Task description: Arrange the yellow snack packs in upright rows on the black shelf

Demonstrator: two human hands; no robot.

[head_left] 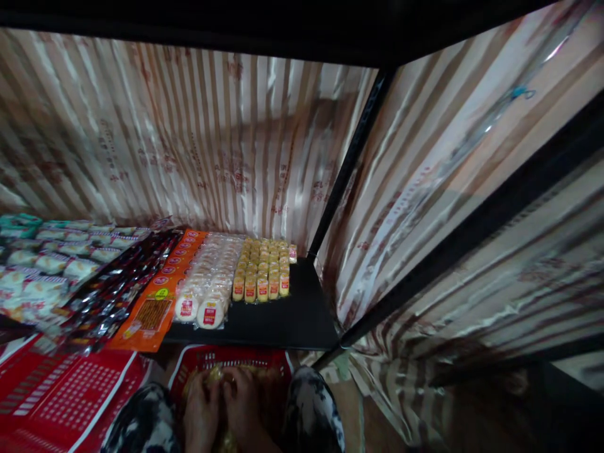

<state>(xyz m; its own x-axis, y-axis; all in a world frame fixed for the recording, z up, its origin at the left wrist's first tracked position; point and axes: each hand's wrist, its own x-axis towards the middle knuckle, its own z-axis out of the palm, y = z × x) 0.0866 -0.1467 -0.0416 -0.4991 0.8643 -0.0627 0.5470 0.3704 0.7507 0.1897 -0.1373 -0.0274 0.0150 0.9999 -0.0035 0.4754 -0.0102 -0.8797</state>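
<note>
My left hand [202,406] and my right hand [241,402] are side by side in a red basket [289,362], low in the picture. The basket holds small yellow-wrapped snacks [216,372]. The fingers of both hands curl inward among these packs. My left fingers close on one; what lies under my right fingers is too dim and covered to make out. On the black shelf [302,314] just beyond, rows of similar small yellow packs [262,274] stand beside clear-wrapped round white pastries [210,311].
Orange snack bags [151,308], dark shiny packets [120,283] and white packets [56,264] fill the shelf leftward. A second red basket [70,390] sits at lower left. Black posts [349,167] and a dark upper shelf [198,28] frame the space. Striped plastic sheeting [226,151] hangs behind.
</note>
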